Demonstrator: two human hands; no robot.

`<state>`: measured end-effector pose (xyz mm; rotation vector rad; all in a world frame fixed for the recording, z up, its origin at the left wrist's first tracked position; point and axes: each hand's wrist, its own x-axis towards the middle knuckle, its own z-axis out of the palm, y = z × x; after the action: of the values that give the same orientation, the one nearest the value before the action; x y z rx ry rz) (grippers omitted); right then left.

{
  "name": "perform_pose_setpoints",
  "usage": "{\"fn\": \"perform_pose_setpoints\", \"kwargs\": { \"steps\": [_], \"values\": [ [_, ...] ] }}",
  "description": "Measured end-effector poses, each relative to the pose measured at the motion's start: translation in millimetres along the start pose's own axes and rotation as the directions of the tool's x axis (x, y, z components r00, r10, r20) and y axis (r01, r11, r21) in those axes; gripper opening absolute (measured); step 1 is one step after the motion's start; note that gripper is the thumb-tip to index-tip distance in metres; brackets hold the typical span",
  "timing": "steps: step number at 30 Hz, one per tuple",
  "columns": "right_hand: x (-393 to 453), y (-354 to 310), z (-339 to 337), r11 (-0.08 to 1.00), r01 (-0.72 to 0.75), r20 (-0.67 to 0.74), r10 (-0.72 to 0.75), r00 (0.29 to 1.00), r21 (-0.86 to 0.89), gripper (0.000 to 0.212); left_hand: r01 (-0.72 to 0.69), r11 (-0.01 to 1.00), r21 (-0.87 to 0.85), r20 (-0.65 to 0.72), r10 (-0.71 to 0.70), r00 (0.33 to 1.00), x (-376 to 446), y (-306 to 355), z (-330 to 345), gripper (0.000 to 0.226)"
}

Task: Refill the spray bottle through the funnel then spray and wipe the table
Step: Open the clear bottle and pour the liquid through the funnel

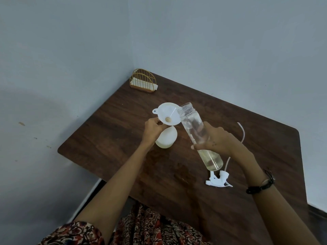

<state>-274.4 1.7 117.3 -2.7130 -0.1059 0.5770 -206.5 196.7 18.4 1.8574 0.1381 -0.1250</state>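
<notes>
Left grip curled, pinching; right grip curled, holding.

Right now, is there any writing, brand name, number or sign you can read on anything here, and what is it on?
None can be read.
Clear plastic spray bottle, held tilted in the right hand: small dark marks on its side, too blurred to read.
White plastic funnel, held in the left hand: no text.
White plastic trigger sprayer head, lying on the dark wooden table: no text.
Gold wire napkin holder: no text.
</notes>
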Motion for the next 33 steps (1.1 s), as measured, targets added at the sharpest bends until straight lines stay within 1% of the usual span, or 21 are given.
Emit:
{"fn": "perform_pose_setpoints", "kwargs": {
  "steps": [3,6,8,12,15,21,28,33],
  "values": [
    [1,-1,-1,0.998,-0.001,0.011,0.001,1.0,0.055,0.067,-0.004,1.0,-0.003,-0.003,0.004,1.0,0,1,0,0.035],
    [0,-3,-2,0.994,0.016,-0.01,-0.015,1.0,0.109,0.067,-0.007,1.0,0.002,-0.005,0.007,1.0,0,2,1,0.035],
    [0,-4,-3,0.994,0.019,-0.012,-0.018,1.0,0.104,0.067,-0.011,1.0,0.002,-0.008,0.011,1.0,0,0,0,0.033],
    [0,-6,-6,1.0,0.004,0.022,-0.003,1.0,-0.031,0.068,-0.006,1.0,0.002,-0.001,0.006,1.0,0,1,1,0.035],
    [0,-6,-9,0.993,-0.015,0.076,0.023,0.997,-0.115,0.064,0.003,1.0,-0.002,0.006,-0.003,1.0,1,1,1,0.035],
    [-2,-12,-18,0.978,-0.041,0.163,0.075,0.984,-0.207,0.058,-0.002,1.0,-0.008,0.004,0.002,1.0,1,-1,1,0.033],
    [0,-14,-20,0.955,-0.051,0.169,0.104,0.98,-0.291,0.064,-0.005,1.0,0.003,0.003,0.005,1.0,0,0,1,0.032],
    [0,-16,-23,0.946,-0.048,0.163,0.105,0.981,-0.322,0.06,-0.007,1.0,-0.007,-0.001,0.007,1.0,0,0,1,0.03]
  ]
}}
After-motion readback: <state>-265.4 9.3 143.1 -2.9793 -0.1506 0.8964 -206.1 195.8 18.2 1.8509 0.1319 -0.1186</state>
